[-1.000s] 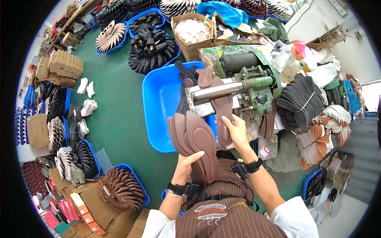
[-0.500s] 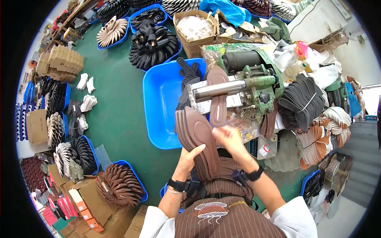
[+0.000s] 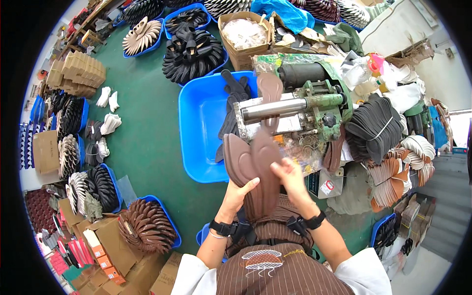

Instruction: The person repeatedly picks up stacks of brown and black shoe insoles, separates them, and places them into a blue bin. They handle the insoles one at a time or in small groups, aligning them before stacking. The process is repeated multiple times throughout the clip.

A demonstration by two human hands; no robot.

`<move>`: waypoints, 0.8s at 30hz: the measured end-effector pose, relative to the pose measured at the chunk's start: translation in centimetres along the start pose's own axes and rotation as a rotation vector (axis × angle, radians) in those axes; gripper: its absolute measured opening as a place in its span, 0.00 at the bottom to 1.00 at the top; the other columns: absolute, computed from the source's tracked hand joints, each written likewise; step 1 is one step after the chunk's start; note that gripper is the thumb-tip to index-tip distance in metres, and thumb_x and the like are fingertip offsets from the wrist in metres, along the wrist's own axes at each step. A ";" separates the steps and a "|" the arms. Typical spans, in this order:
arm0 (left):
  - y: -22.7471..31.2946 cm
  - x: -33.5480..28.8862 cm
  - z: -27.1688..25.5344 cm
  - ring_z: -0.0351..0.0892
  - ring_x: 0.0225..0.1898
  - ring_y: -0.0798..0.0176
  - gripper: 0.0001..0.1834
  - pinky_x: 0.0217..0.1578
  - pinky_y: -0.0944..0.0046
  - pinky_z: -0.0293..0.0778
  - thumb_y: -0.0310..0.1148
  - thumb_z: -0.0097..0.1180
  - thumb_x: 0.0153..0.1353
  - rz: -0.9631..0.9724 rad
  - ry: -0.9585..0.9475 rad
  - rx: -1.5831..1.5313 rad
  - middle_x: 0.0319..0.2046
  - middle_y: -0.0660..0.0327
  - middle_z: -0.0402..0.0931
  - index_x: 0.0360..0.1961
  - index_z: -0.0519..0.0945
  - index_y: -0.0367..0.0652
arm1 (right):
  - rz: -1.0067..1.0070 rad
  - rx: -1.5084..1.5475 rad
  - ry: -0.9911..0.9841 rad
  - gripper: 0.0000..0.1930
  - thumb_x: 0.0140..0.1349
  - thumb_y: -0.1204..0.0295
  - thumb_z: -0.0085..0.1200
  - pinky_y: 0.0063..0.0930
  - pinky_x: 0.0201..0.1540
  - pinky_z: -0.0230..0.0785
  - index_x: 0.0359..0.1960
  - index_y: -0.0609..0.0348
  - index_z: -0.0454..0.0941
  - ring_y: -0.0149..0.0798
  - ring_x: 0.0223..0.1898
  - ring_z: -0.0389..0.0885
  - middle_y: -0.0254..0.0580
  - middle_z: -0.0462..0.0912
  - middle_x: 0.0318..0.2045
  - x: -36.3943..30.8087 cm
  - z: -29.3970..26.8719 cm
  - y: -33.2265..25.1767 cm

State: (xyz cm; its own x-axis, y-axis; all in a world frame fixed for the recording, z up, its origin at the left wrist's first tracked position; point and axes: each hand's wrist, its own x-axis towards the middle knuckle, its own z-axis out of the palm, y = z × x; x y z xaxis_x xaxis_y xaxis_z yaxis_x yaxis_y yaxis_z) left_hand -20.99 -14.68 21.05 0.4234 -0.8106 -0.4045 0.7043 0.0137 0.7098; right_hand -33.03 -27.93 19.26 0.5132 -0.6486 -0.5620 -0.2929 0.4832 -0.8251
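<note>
A stack of brown shoe insoles (image 3: 240, 160) is gripped in my left hand (image 3: 233, 197), its thumb lying across the near side of the top one. My right hand (image 3: 290, 179) pinches the edge of a single brown insole (image 3: 267, 153), which fans out from the stack and is smeared by motion at its far end. Beyond my hands stands a green machine (image 3: 322, 105) with a shiny metal roller (image 3: 275, 109). Another brown insole (image 3: 269, 86) lies at the machine, crossing the roller; how it is held there I cannot tell.
Left of the machine is a blue tub (image 3: 196, 113) with black insoles (image 3: 231, 113) along its right side. A bundle of dark insoles (image 3: 373, 125) sits right of the machine. A cardboard box (image 3: 243, 37) stands behind it. Brown insoles (image 3: 147, 226) fill a tub at lower left.
My right hand has moved slightly right and toward me, lifting one insole off the stack's top. The insole at the machine has shifted away from me, further across the roller.
</note>
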 end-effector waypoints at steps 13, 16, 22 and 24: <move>-1.9 0.1 -1.3 0.67 0.56 0.62 0.25 0.58 0.60 0.63 0.35 0.48 0.67 -0.042 0.058 -0.194 0.56 0.57 0.67 0.61 0.61 0.38 | -0.106 0.096 0.041 0.08 0.61 0.71 0.57 0.19 0.35 0.71 0.38 0.61 0.74 0.24 0.31 0.77 0.32 0.81 0.32 2.0 -1.0 0.0; -0.5 0.2 -0.6 0.67 0.56 0.62 0.25 0.57 0.59 0.64 0.35 0.47 0.67 -0.119 0.033 -0.387 0.56 0.57 0.67 0.62 0.61 0.38 | -0.210 0.148 0.132 0.08 0.59 0.70 0.58 0.17 0.34 0.67 0.35 0.62 0.75 0.21 0.32 0.74 0.31 0.79 0.29 5.0 -1.4 -3.2; -1.1 0.8 0.0 0.71 0.53 0.61 0.26 0.55 0.59 0.68 0.34 0.51 0.65 0.019 0.136 -0.095 0.55 0.56 0.67 0.61 0.61 0.39 | -0.068 -0.015 -0.184 0.10 0.61 0.68 0.57 0.16 0.34 0.68 0.41 0.57 0.74 0.22 0.33 0.75 0.29 0.79 0.34 0.0 1.4 -1.0; -0.9 0.6 -0.1 0.70 0.54 0.59 0.26 0.55 0.58 0.68 0.37 0.49 0.66 -0.001 0.121 -0.175 0.56 0.55 0.66 0.62 0.60 0.39 | -0.067 0.144 -0.008 0.11 0.59 0.70 0.59 0.19 0.35 0.68 0.37 0.64 0.75 0.23 0.32 0.75 0.32 0.79 0.31 0.4 0.4 -1.1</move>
State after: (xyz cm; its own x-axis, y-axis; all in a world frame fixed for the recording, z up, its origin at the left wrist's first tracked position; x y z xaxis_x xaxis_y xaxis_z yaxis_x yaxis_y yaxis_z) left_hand -21.34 -15.13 20.09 0.4808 -0.7346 -0.4788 0.7882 0.1229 0.6030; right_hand -32.19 -28.53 19.92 0.5341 -0.6782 -0.5048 -0.1394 0.5182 -0.8438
